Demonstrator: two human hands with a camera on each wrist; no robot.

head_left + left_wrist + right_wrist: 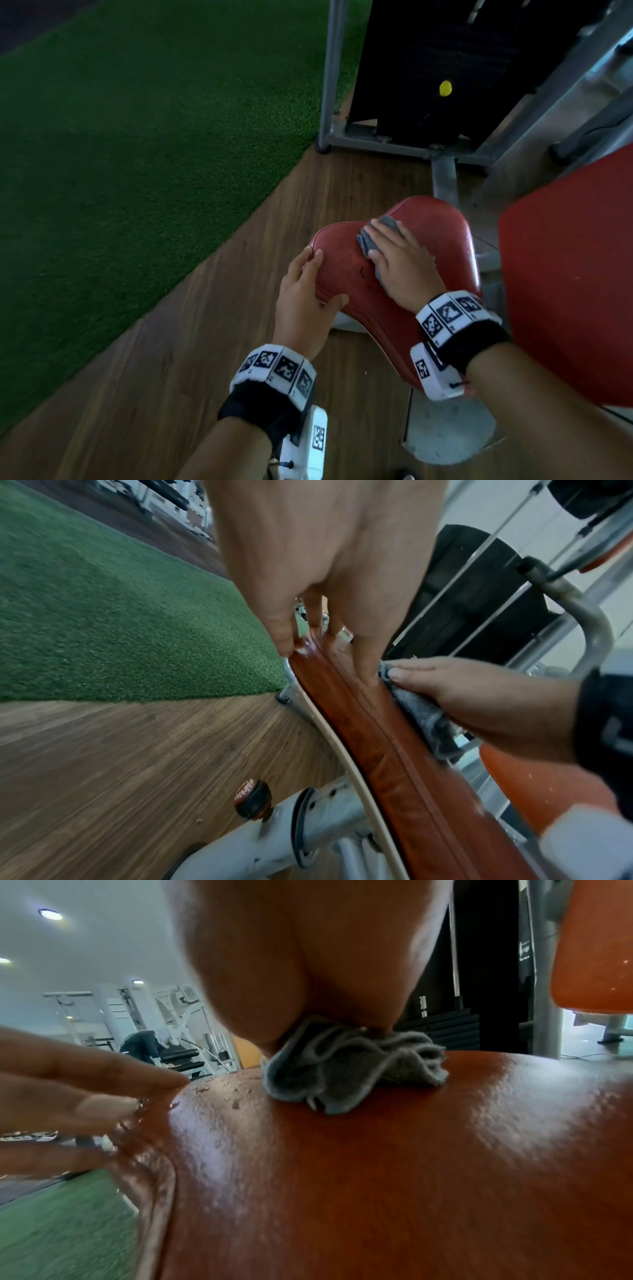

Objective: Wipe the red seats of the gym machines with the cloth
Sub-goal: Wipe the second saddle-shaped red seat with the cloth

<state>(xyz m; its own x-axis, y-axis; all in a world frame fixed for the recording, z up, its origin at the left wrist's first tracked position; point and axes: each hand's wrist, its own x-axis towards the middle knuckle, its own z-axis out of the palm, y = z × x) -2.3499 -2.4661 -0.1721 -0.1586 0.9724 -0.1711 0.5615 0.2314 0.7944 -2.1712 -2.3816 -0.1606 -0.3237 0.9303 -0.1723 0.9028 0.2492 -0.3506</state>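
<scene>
The red seat (435,246) of a gym machine sits mid-frame in the head view. My right hand (388,241) lies flat on a crumpled grey cloth (368,240) and presses it onto the seat's top, fingers straight. The cloth (349,1069) bunches under that palm in the right wrist view, with water drops (236,1104) left of it on the glossy seat (377,1164). My left hand (318,277) holds the seat's left corner. From the left wrist, the seat rim (377,750) passes between the thumb and the fingers (284,639) of that hand.
A red backrest (565,274) stands right of the seat. Behind it rise a grey frame (332,85) and a black weight stack (428,51) with a yellow pin (445,88). Green turf (120,154) borders the wood floor (171,359) on the left. A black knob (253,799) sticks out under the seat.
</scene>
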